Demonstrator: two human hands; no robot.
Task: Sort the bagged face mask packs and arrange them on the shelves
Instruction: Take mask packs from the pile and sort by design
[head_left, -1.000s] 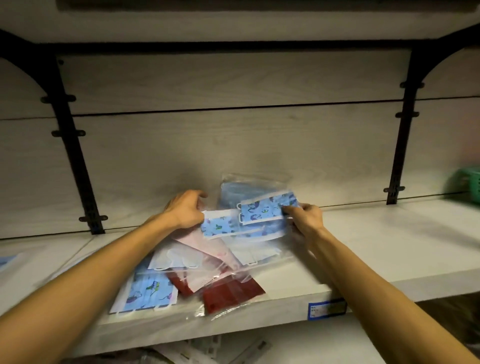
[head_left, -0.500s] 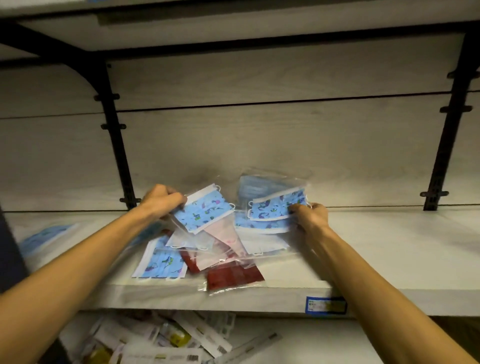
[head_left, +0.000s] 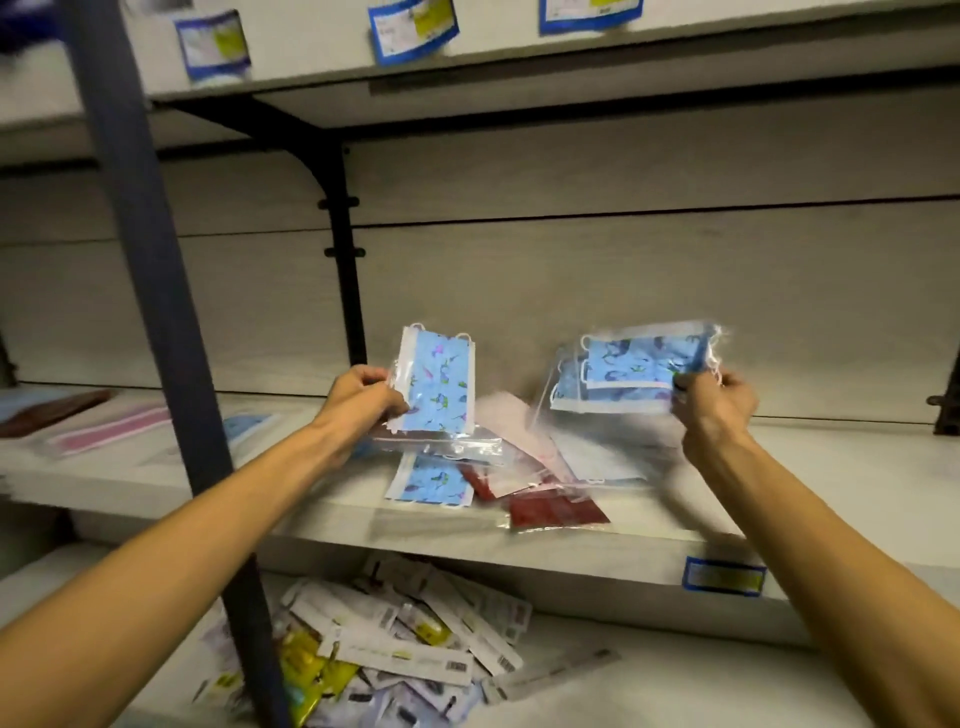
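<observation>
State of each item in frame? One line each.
left hand: grips one blue printed pack, lifted, upright
right hand: grips stack of blue packs, lifted
red packs: lying on shelf
pink pack: lying flat

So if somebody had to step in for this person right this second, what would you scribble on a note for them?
Left hand: grips one bagged blue patterned mask pack, lifted upright over the pile.
Right hand: grips a small stack of blue patterned packs, also lifted.
Pile on the middle shelf: another blue patterned pack, dark red ones, pale pink and white ones, overlapping.
Far left on that shelf: a pink pack, a brown one and a blue one lie singly.
Done: blue patterned packs partly gathered.
Left: set these down together, then sort the pile by colour.
</observation>
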